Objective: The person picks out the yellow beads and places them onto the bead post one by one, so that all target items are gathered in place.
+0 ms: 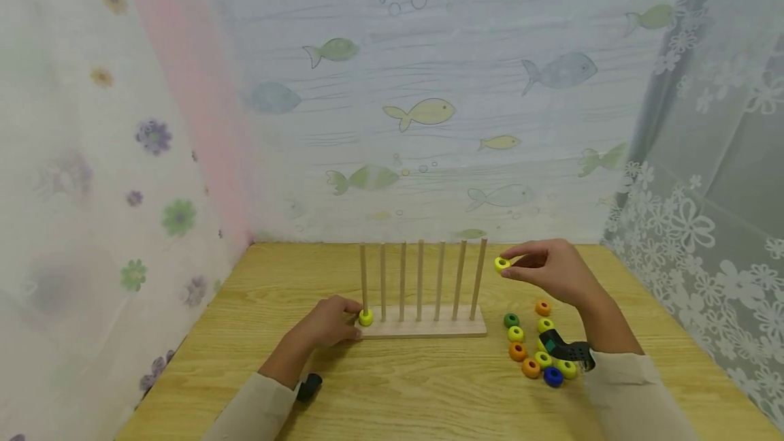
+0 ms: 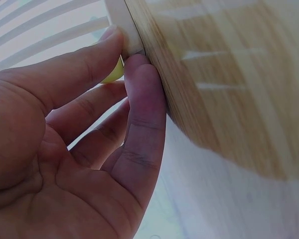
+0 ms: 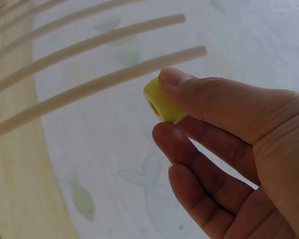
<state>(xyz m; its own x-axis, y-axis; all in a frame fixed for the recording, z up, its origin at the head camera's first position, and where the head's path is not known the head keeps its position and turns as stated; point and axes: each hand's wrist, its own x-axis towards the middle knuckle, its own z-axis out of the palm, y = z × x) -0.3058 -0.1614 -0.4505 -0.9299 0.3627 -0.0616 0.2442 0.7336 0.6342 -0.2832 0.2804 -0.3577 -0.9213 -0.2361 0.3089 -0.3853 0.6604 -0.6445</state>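
A wooden peg stand with a row of several upright pegs stands on the table. One yellow bead sits at the foot of its leftmost peg. My left hand grips the left end of the stand's base, the thumb and fingers on either side of the wood in the left wrist view. Up beside the top of the rightmost peg, my right hand pinches another yellow bead between thumb and fingertips. That bead is apart from the peg, and its hole shows in the right wrist view.
Loose beads lie on the table below my right hand: several yellow ones, orange ones, a green bead and a blue bead. My right wrist camera hides part of the group. A fish-patterned curtain hangs behind the table.
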